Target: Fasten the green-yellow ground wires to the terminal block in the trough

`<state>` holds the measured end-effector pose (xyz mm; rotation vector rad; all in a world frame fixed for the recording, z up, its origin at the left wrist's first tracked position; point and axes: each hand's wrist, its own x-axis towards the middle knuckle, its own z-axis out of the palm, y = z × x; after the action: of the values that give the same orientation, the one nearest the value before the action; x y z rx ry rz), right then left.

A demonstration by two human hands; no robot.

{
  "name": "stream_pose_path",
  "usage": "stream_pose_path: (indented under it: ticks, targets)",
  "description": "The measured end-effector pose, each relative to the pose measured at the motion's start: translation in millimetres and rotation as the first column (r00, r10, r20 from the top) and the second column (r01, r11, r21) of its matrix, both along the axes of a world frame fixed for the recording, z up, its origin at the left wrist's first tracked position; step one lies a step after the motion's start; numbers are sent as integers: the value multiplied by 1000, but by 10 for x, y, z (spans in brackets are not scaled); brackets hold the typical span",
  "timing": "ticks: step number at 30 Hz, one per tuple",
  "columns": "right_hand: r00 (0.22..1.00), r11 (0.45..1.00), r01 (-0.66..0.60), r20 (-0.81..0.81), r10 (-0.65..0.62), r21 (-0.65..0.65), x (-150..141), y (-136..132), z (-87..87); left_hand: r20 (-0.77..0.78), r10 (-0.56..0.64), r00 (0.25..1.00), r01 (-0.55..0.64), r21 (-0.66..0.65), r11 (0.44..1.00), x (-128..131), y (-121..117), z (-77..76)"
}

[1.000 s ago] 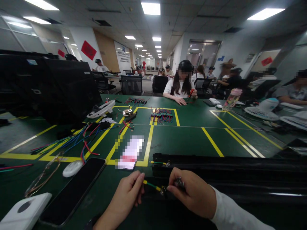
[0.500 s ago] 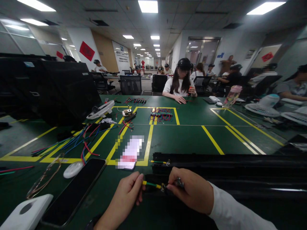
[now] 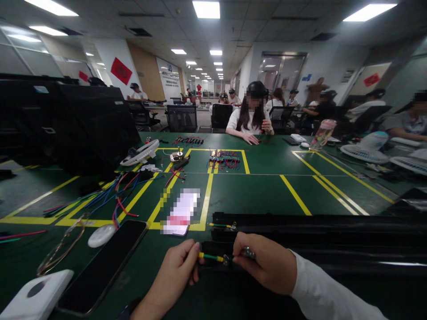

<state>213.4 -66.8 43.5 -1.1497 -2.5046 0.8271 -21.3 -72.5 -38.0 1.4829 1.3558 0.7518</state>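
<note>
Between thumb and fingers, my left hand [image 3: 180,269] is closed on one end of a short yellow-green wire [image 3: 212,257]. The wire's other end meets a small metal fitting [image 3: 227,260] on a long black bar [image 3: 320,255]. Right beside that fitting, my right hand [image 3: 265,262] has its fingers pinched together. A small shiny metal piece [image 3: 248,252] shows at its curled fingers, its kind too small to tell. Just beyond, a similar yellow-green wire [image 3: 220,225] lies attached to another black bar [image 3: 300,221].
Left of my hands lie a dark phone [image 3: 106,262], a white round case [image 3: 102,236], glasses [image 3: 62,249] and a white device [image 3: 36,293]. A lit phone [image 3: 183,211] is ahead. Loose wires [image 3: 110,193] and wired boards [image 3: 224,159] lie farther off. A person [image 3: 251,115] sits opposite.
My right hand has turned slightly at the fitting, and the metal piece at its fingers sits a little differently. My left hand stays on the wire.
</note>
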Motion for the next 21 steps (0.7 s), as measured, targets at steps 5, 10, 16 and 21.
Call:
stream_pose_path:
  ticks: [5,10,16,21]
  targets:
    - [998,998,-55,28,55,-8,-12,45,19,-20,-13,1000,13,3,1000,-6,5,-22]
    - [998,998,-53,18,53,13,-5,74,26,-22,-12,1000,12,-1,1000,-19,5,-47]
    - [984,992,119,-126,-124,-43,46,79,15,-18,-26,1000,26,1,1000,-21,18,-38]
    - [981,990,142,-133,-140,4,29,47,-85,-23,-23,999,23,-2,1000,-12,21,-22]
